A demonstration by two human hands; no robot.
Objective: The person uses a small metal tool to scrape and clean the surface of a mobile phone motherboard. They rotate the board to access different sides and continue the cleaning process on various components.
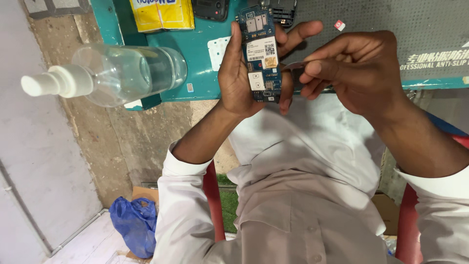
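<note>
The left hand (244, 78) holds a blue rectangular circuit board with white labels and metal shields (262, 54) upright over the near edge of the teal worktop (200, 58). Its grip is closed around the board's long edges, thumb on one side and fingers wrapped behind. The board is bare, with no housing around it, so the phone it belongs to looks already opened and stripped down.

The right hand (354, 68) pinches a thin grey metal tool (293, 66) between thumb and forefinger in a narrow, tight grip, and the tip of the tool meets the right edge of the board near its middle. Whether it is prying, lifting or scraping there cannot be told; the contact point is too small. No part appears loose from the board itself, so the work on the board seems to be at an early or middle stage rather than finished.

On the worktop beyond the hands lie a dark phone shell (210, 9), a black plastic frame piece (286, 12), a yellow packet (161, 13) and a small red-and-white chip (339, 25) on the grey anti-slip mat (420, 29). A clear plastic spray bottle with a white nozzle (112, 73) stands at the worktop's left end, well apart from the board.
</note>
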